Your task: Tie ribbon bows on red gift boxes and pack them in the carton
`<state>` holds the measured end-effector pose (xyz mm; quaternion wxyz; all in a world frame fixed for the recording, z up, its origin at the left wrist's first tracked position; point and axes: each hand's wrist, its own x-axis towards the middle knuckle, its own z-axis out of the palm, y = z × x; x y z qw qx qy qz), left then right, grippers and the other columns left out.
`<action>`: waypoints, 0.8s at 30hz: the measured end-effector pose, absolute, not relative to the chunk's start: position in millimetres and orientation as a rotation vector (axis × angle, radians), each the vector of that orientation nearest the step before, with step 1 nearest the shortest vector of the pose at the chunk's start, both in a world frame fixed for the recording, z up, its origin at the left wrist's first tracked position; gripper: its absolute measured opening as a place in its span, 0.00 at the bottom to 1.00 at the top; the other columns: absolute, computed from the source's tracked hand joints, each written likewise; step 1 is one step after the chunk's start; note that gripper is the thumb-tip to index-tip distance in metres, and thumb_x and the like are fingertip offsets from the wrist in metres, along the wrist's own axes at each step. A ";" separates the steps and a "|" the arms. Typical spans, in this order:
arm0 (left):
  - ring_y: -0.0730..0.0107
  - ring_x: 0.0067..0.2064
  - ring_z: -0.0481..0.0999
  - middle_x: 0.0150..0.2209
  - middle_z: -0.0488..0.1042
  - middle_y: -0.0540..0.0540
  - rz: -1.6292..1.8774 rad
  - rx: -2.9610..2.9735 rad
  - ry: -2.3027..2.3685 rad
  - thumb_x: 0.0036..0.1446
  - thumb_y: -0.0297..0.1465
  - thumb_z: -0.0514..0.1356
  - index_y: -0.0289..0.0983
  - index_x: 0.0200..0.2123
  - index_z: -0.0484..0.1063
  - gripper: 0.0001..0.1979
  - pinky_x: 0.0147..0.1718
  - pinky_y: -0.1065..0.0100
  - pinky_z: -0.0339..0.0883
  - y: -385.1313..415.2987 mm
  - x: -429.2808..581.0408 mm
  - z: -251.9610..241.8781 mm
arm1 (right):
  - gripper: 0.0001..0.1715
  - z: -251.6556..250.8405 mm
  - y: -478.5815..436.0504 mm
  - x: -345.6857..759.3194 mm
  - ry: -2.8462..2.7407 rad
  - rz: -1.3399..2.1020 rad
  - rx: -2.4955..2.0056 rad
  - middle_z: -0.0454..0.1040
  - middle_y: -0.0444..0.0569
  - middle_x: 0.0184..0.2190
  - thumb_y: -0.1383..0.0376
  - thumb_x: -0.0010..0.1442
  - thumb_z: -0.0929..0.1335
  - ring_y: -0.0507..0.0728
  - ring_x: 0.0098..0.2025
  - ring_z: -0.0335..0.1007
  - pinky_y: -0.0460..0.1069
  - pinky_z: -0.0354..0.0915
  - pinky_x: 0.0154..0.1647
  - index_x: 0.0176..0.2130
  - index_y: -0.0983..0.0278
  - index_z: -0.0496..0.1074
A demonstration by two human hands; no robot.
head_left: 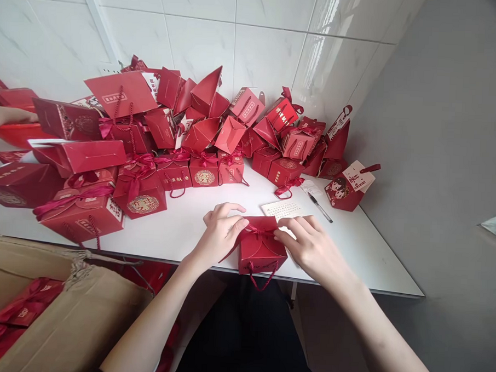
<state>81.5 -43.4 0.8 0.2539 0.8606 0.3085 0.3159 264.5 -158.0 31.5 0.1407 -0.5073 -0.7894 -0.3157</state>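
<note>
A small red gift box [261, 258] with a rope handle hanging down its near side stands at the front edge of the white table. A dark red ribbon [259, 230] crosses its top and is knotted in the middle. My left hand [222, 229] pinches the ribbon at the box's left side between thumb and finger. At the right side, my right hand [303, 240] has its fingers closed on the ribbon's other end. Right behind the box lies a printed paper card [282, 209], partly covered by it and my right hand.
Many red gift boxes [141, 189] are piled along the tiled wall on the white table [376, 257]. A pen [320, 207] lies behind my right hand. An open cardboard carton [82, 305] holds red boxes at lower left. Another person's arm [10, 117] reaches in at far left.
</note>
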 end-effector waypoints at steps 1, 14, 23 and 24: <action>0.58 0.49 0.67 0.45 0.71 0.45 0.851 2.363 0.843 0.62 0.35 0.49 0.38 0.23 0.71 0.18 0.51 0.53 0.54 -42.6 79.9 0.7 | 0.17 31.4 -159.9 265.8 -2.282 -0.904 -1.477 0.73 0.53 0.35 0.78 0.62 0.59 0.56 0.30 0.63 0.51 0.57 0.34 0.33 0.66 0.73; 0.73 0.18 0.63 0.17 0.62 0.56 0.711 2.384 1.030 0.63 0.36 0.48 0.40 0.31 0.65 0.11 0.20 0.71 0.53 -85.9 87.6 24.8 | 0.23 15.4 -176.8 244.3 -1.523 0.136 -1.957 0.63 0.42 0.16 0.54 0.65 0.58 0.52 0.18 0.56 0.46 0.54 0.19 0.23 0.60 0.59; 0.67 0.37 0.73 0.35 0.74 0.46 1.036 2.400 0.918 0.63 0.31 0.48 0.40 0.33 0.64 0.08 0.36 0.66 0.67 -88.1 89.5 5.2 | 0.24 15.7 -162.6 234.5 -1.254 0.302 -1.970 0.67 0.44 0.17 0.46 0.59 0.61 0.53 0.19 0.60 0.47 0.57 0.21 0.25 0.61 0.66; 0.66 0.41 0.73 0.38 0.74 0.45 1.047 2.382 0.876 0.62 0.30 0.49 0.40 0.33 0.64 0.07 0.40 0.65 0.67 -87.5 89.8 4.0 | 0.24 15.1 -161.4 235.8 -1.241 0.320 -1.965 0.69 0.45 0.18 0.46 0.59 0.61 0.54 0.20 0.62 0.47 0.58 0.22 0.25 0.61 0.67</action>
